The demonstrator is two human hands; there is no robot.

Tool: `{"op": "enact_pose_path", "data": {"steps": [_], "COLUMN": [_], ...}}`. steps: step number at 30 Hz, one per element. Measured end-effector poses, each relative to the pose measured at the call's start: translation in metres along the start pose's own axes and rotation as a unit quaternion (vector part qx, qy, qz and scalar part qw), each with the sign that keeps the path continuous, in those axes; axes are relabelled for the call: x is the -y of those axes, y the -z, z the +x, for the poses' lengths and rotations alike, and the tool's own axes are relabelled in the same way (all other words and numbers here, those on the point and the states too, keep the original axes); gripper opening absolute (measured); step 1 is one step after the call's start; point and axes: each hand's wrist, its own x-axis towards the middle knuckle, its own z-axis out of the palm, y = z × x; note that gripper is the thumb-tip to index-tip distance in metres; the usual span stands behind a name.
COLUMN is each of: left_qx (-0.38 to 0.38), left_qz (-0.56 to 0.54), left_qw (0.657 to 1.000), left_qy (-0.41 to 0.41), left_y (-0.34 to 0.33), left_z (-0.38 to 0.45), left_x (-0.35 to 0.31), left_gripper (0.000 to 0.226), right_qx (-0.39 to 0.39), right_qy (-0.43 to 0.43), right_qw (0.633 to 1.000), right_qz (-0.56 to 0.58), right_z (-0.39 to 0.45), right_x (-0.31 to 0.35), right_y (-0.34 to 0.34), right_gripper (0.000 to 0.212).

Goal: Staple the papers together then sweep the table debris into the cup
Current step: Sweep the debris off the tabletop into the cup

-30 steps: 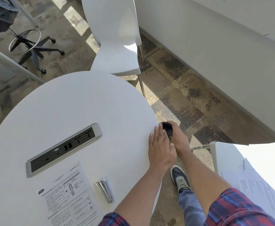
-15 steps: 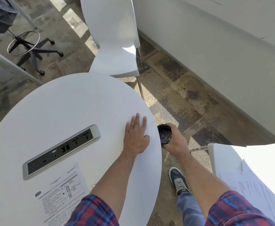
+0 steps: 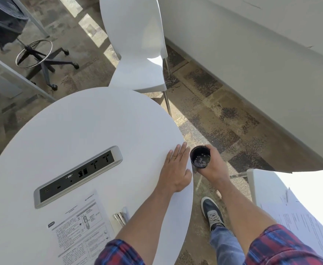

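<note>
My right hand (image 3: 213, 167) grips a black cup (image 3: 200, 157) just beyond the right edge of the round white table (image 3: 91, 127), its rim about level with the tabletop. Small pale bits lie inside the cup. My left hand (image 3: 177, 169) lies flat on the table with the fingers together, its fingertips almost touching the cup. The printed papers (image 3: 80, 226) lie near the table's front edge. A silver stapler (image 3: 120, 219) rests beside them, partly hidden by my left forearm.
A grey power-socket strip (image 3: 78, 175) is set into the tabletop. A white chair (image 3: 137, 54) stands behind the table, and a rolling stool base (image 3: 42, 58) is at far left. Another white surface with papers (image 3: 300, 217) sits at right. My shoe (image 3: 213, 213) is on the carpet below.
My left hand slid left, away from the edge, then came back right toward the cup. The cup stayed at the table's edge in my right hand.
</note>
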Motion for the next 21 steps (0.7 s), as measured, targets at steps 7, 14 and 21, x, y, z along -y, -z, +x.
{"op": "enact_pose_path", "data": {"steps": [7, 14, 21], "left_qx": [-0.045, -0.126, -0.178], "left_qz": [0.008, 0.06, 0.062], "left_qw": [0.998, 0.986, 0.981], "left_qy": [-0.032, -0.094, -0.037], "left_y": [0.032, 0.076, 0.119], "left_z": [-0.009, -0.016, -0.025], "left_x": [0.004, -0.007, 0.013], "left_gripper": [0.076, 0.078, 0.029], "right_qx": [-0.082, -0.095, 0.038], "right_qy": [-0.013, 0.056, 0.12], "right_qw": [0.994, 0.986, 0.982], "right_qz": [0.067, 0.124, 0.14], "right_z": [-0.008, -0.006, -0.003], "right_x": [0.006, 0.075, 0.133], "right_y": [0.032, 0.059, 0.056], "right_gripper": [0.094, 0.092, 0.092]}}
